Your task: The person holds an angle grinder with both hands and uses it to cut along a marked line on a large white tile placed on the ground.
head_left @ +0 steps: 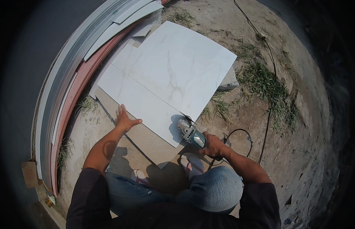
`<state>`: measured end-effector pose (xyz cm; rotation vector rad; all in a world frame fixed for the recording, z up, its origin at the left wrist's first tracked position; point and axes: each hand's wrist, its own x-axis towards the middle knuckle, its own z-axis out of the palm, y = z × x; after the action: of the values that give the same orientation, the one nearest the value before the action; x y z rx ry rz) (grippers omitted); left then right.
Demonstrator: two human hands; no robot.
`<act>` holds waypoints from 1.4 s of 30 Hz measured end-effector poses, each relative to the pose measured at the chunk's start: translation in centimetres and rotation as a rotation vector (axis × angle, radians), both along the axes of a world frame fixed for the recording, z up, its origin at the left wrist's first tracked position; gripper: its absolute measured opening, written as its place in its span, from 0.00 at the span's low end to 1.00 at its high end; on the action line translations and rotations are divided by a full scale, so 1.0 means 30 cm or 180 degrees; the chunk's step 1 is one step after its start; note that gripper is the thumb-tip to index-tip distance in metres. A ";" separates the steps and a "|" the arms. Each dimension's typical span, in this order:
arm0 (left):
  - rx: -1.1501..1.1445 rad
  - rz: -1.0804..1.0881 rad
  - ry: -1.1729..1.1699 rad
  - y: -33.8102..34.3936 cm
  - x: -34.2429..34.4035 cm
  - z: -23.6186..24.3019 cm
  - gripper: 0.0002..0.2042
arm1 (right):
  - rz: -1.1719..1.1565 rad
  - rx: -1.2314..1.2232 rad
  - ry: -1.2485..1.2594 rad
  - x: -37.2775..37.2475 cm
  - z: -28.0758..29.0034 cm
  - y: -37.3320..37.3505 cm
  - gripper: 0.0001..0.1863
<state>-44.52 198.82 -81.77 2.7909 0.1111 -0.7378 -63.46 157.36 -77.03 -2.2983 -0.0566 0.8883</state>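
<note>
Panels (120, 32) lie left of the tile (158, 65), grass (261, 78) and cable (276, 72) right.

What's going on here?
The right hand grips an angle grinder, its head at the right-hand edge of a white, grey-veined slab. The left hand has its fingers spread at the slab's near-left edge. A thin line crosses the slab to the grinder; whether it's a mark or a cut, I can't tell. A beige ridged sheet lies partly under the slab, on bare ground.
</note>
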 end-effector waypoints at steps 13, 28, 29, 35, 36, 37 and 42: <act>0.0043 0.0073 0.0037 0.006 -0.003 -0.005 0.73 | 0.0031 -0.0005 -0.0101 -0.012 0.033 -0.008 0.38; 0.0030 0.0021 0.0020 0.006 0.001 0.004 0.73 | -0.0050 0.0084 -0.0106 -0.049 0.015 -0.037 0.41; 0.0049 0.0012 0.0007 0.011 0.002 0.001 0.73 | -0.0046 0.0086 -0.0075 -0.048 0.019 -0.036 0.41; 0.0044 0.0045 -0.0024 0.013 0.001 -0.011 0.74 | -0.0060 0.0078 -0.0084 -0.065 0.032 -0.042 0.41; 0.0037 0.0048 -0.0029 0.013 0.001 -0.014 0.74 | -0.0048 0.0057 -0.0132 -0.074 0.029 -0.049 0.40; 0.0042 0.0041 -0.0012 0.009 0.000 -0.010 0.74 | -0.0043 0.0052 -0.0137 -0.080 0.035 -0.053 0.40; 0.0066 0.0045 -0.0048 -0.001 0.000 -0.011 0.73 | -0.0277 0.0150 -0.0032 -0.130 0.082 -0.088 0.41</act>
<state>-44.51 198.78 -82.11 2.8116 0.1364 -0.7163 -67.37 154.71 -74.57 -2.2439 0.0177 0.8226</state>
